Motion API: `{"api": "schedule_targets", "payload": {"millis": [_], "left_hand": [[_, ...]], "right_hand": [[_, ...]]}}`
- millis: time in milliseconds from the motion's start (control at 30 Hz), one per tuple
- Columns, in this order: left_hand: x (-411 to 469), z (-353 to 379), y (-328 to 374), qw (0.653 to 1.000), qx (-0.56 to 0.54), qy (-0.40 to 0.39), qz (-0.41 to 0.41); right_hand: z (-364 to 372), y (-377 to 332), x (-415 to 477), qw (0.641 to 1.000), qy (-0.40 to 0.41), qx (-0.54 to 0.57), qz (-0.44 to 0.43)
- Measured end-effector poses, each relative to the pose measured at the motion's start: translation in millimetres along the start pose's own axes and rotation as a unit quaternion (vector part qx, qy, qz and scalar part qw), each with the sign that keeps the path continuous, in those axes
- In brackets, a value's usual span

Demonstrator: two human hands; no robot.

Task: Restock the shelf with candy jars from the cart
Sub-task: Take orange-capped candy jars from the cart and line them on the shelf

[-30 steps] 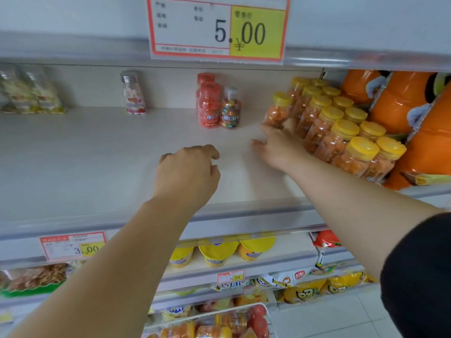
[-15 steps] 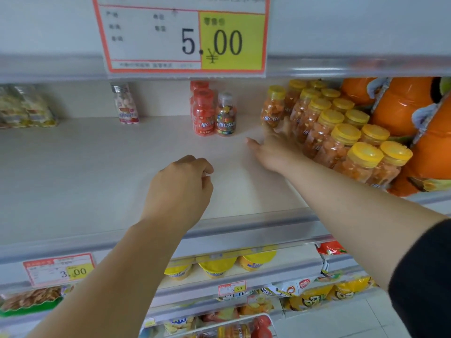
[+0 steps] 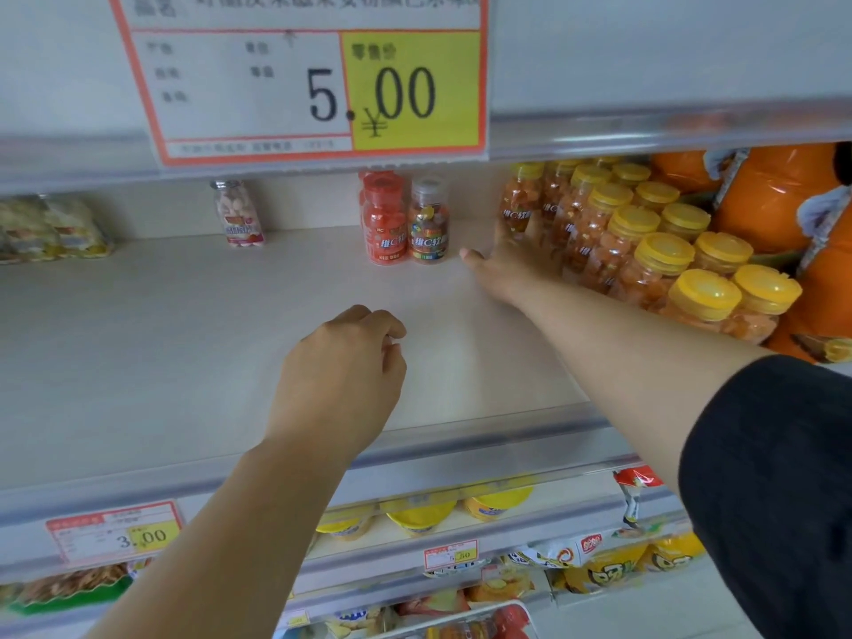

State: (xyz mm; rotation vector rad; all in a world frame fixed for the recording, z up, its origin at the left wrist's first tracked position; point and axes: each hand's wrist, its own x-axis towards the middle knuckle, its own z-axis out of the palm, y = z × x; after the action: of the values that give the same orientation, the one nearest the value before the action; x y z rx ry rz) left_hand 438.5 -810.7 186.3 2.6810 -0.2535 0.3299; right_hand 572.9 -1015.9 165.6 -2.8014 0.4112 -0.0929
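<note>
Candy jars (image 3: 645,251) stand packed in rows at the right end of the shelf (image 3: 138,339), running from its back wall toward its front edge. The right hand's fingers (image 3: 507,239) lie straight and close together against the left flank of that block, touching the rearmost jars. The thumb is spread toward the shelf's middle, and nothing is gripped. The right hand (image 3: 511,269) rests low on the board, its forearm crossing the front edge. The left hand (image 3: 341,375) hovers over the front middle of the shelf, fingers loosely curled around nothing that shows.

The step looks like squaring up the block. To do it well, the push should stay low on the jar bodies, not the lids, so they slide toward the right end rather than tip. The left hand could steady the front row. The thumb should keep clear of the red jar (image 3: 384,223) and the multicoloured jar (image 3: 428,223), which stand just beside it near the back edge.

The jars are clear plastic, tall and narrow, filled with orange pieces. Each has a ribbed yellow lid, and the labels carry print too small to read. They probably topple easily when crowded.
</note>
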Motion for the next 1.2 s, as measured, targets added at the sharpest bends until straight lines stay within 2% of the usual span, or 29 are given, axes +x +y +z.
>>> {"api": "schedule_targets", "payload": {"millis": [600,700,833,967,1033,1100,1200], "left_hand": [[0.8,-0.8,0.8,1.000,0.025,-0.011,0.014],[0.6,-3.2,2.0,0.999,0.026,-0.012,0.016],[-12.7,-18.3,13.5,0.999,-0.013,0.022,0.019],[-65.6,-37.7,29.7,0.990,-0.108,0.090,0.029],[-105.1,-38.0,30.5,0.987,-0.127,0.099,0.021],[-148.5,-24.5,24.6,0.986,-0.137,0.090,-0.010],[-212.9,6.8,10.3,0.987,-0.137,0.044,-0.076]], "right_hand": [[-2.7,0.4,7.9,1.000,0.002,0.019,0.004],[-12.6,0.0,-9.3,1.000,-0.009,0.015,-0.023],[-39.0,1.4,-74.8,0.987,-0.018,0.096,-0.131],[-50.6,17.2,-176.0,0.937,0.054,0.225,-0.260],[-49.8,27.4,-226.8,0.917,0.053,0.254,-0.303],[-36.4,43.2,-266.7,0.910,0.007,0.266,-0.317],[6.0,74.8,-307.9,0.920,-0.110,0.235,-0.293]]}}
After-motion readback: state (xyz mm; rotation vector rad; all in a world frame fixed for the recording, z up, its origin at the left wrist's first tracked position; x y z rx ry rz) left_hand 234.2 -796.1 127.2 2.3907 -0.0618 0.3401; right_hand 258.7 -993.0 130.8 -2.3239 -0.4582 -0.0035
